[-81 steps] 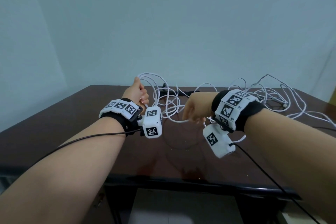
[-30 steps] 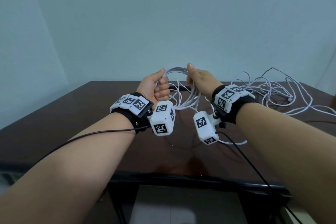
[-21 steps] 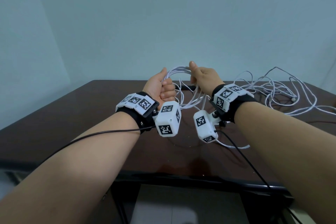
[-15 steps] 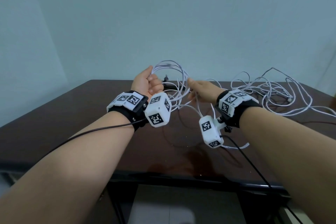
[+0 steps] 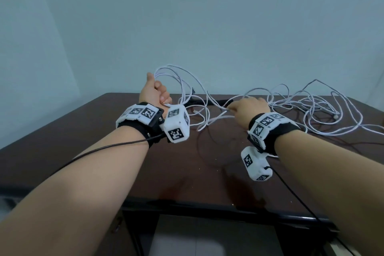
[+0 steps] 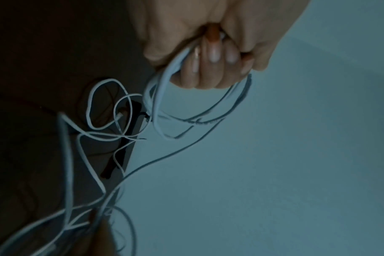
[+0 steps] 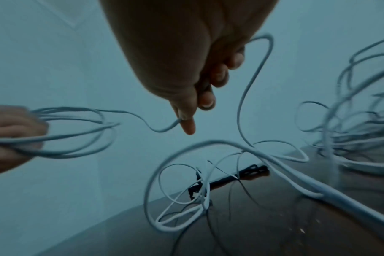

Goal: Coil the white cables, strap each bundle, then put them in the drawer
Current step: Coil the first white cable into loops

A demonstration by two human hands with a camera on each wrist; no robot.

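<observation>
A glossy dark brown wooden table [image 5: 87, 151] stands against a plain pale blue wall [image 5: 207, 16]. Above the table's far edge, the left hand [image 5: 154, 91] clenches several loops of thin white cable [image 5: 182, 81]. The right hand [image 5: 248, 108] pinches one trailing strand between thumb and forefinger. A loose white cable tangle [image 5: 307, 108] sprawls over the table's far right part.

Plain indoor room, likely home or office: dark glossy wooden desk [image 5: 104, 131] against bare pale blue-grey painted wall [image 5: 207, 16], loose white cables [image 5: 311, 110] strewn across its top.
</observation>
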